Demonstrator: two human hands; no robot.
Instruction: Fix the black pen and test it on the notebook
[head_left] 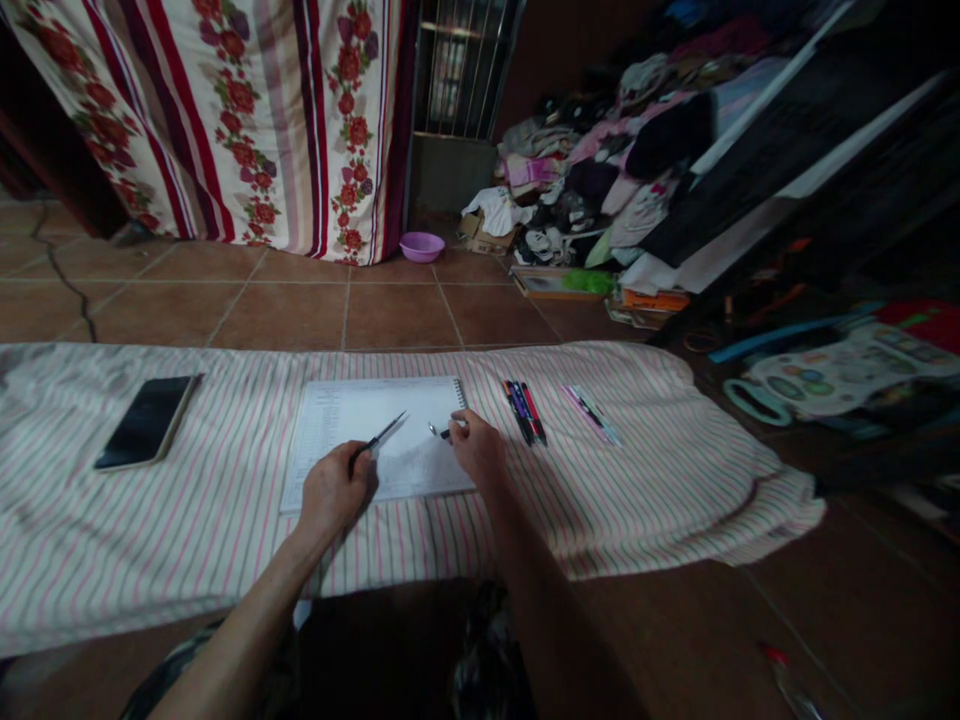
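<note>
My left hand [334, 486] is closed around a dark, slim pen [385, 431], its pointed tip aimed up and to the right. Opposite it, my right hand [478, 446] pinches a small black piece with a shiny end [435, 430] that looks like a pen cap. Pen and cap are apart. Both hands are over a spiral notebook [352, 405], which lies open on a striped cloth. Its page has faint printed or written lines along the left and top; the middle looks white. My fingers hide part of the cap.
Several pens [525, 412] lie right of the notebook, with more slim pens [591, 414] beyond them. A phone [148, 423] rests at the left on the striped cloth [637, 480]. Past it are tiled floor, a purple basin [422, 246], a floral curtain [247, 120] and heaped clothes [600, 170].
</note>
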